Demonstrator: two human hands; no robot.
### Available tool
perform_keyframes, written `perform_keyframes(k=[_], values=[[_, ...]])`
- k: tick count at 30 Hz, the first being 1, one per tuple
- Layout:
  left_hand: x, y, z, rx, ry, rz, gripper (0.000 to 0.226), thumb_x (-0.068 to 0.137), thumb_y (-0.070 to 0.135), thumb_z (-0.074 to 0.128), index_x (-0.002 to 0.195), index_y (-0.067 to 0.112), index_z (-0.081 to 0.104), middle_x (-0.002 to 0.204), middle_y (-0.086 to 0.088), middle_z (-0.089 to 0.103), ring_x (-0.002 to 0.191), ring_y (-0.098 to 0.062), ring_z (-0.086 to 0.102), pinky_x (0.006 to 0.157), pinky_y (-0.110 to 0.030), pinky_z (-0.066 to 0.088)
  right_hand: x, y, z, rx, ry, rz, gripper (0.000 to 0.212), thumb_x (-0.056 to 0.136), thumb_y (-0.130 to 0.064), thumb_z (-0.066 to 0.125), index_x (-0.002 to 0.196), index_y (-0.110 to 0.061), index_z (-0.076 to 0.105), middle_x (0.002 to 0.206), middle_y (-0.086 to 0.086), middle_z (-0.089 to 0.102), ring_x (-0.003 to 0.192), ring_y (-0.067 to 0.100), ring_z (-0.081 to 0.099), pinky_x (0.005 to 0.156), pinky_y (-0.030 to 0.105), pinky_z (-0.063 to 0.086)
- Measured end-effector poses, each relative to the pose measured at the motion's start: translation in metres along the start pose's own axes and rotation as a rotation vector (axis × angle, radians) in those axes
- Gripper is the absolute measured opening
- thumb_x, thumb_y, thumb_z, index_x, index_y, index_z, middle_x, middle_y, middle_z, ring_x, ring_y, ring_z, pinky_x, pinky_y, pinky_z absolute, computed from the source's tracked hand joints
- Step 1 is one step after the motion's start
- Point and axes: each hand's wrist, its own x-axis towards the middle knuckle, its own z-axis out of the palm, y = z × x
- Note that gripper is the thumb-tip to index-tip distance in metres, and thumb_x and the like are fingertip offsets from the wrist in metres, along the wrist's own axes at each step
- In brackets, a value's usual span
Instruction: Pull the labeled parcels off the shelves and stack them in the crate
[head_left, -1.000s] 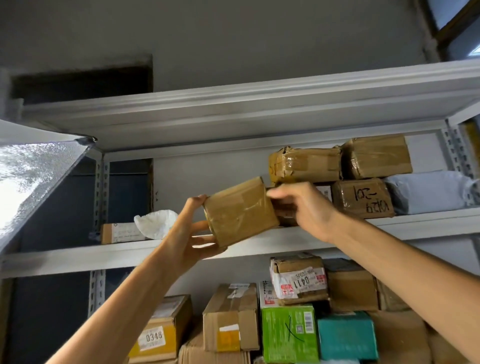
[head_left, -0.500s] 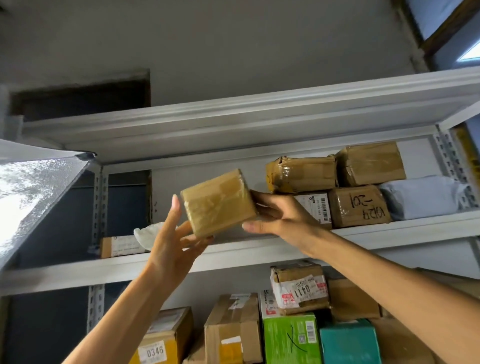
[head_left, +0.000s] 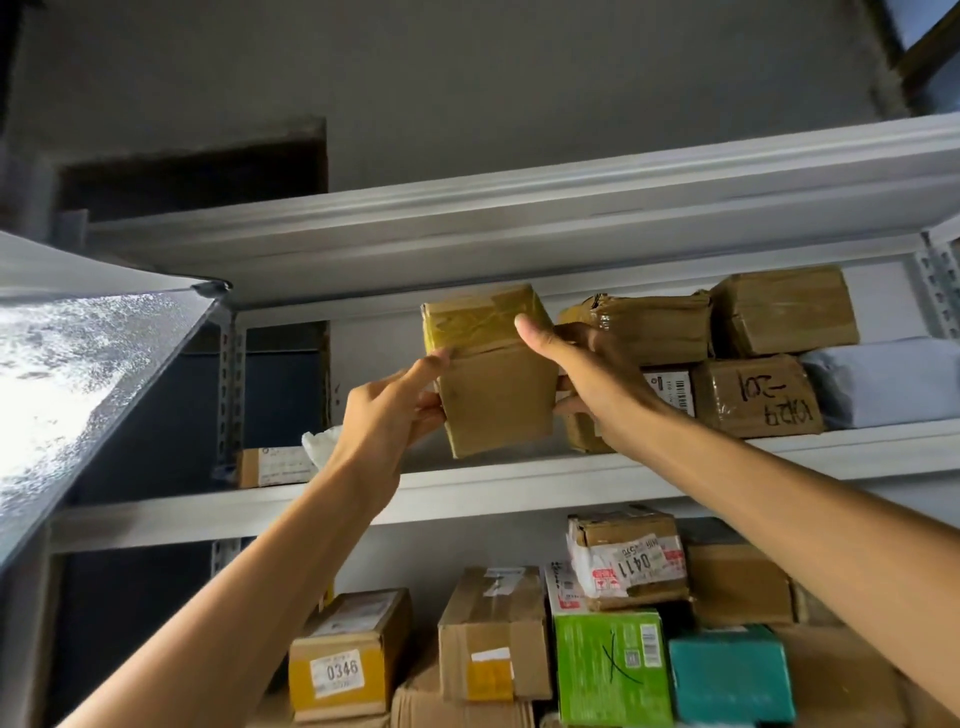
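Hands are holding a brown taped parcel (head_left: 493, 374) between them, up in front of the middle shelf (head_left: 467, 491). The left hand (head_left: 387, 410) is gripping the parcel's left edge, its fingers (head_left: 431, 364) curling against the side, while the right hand (head_left: 597, 384) is clasping the right edge with the thumb lying over the front face. The parcel is sitting tilted, its yellowish taped top leaning away; whether its lower corner is touching the shelf cannot be told. Just beside it to the right, more taped brown parcels (head_left: 649, 325) are resting on the same shelf, one with handwritten marks (head_left: 756, 395), and a grey bag (head_left: 883, 379) is lying at the far right. On the shelf below, a yellow box marked 0346 (head_left: 343, 670), a green box (head_left: 608, 670), a teal box (head_left: 727, 675) and a box labelled 0411 (head_left: 628, 561) are standing close together.
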Motion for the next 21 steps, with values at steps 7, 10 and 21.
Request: perform_keyframes(k=[7, 10, 21], values=[[0.011, -0.039, -0.018, 0.084, -0.059, 0.161, 0.035, 0.086, 0.009, 0.069, 0.117, 0.024, 0.066, 0.106, 0.003, 0.074, 0.106, -0.016, 0.065, 0.090, -0.027, 0.051, 0.010, 0.032, 0.014, -0.129, -0.038, 0.061, 0.076, 0.080, -0.026, 0.077, 0.144, -0.011, 0.037, 0.111, -0.003, 0.049, 0.108, 0.014, 0.046, 0.094, 0.028, 0.035], [0.024, -0.057, -0.028, 0.227, 0.029, 0.222, 0.041, 0.081, 0.001, 0.072, 0.121, 0.009, 0.067, 0.106, 0.001, 0.073, 0.097, -0.014, 0.068, 0.072, -0.016, 0.057, 0.024, 0.051, 0.033, -0.193, -0.038, 0.035, 0.057, 0.073, -0.016, 0.084, 0.120, -0.014, 0.053, 0.109, 0.000, 0.059, 0.102, 0.015, 0.053, 0.087, 0.027, 0.044], [0.066, -0.088, -0.050, 0.669, 0.178, 0.382, 0.025, 0.068, -0.011, 0.079, 0.087, 0.005, 0.077, 0.069, 0.008, 0.071, 0.068, -0.008, 0.070, 0.073, -0.024, 0.059, 0.071, 0.113, 0.089, -0.414, 0.028, 0.126, 0.047, 0.052, -0.017, 0.095, 0.085, -0.003, 0.064, 0.086, 0.003, 0.070, 0.078, 0.015, 0.061, 0.068, 0.029, 0.052]])
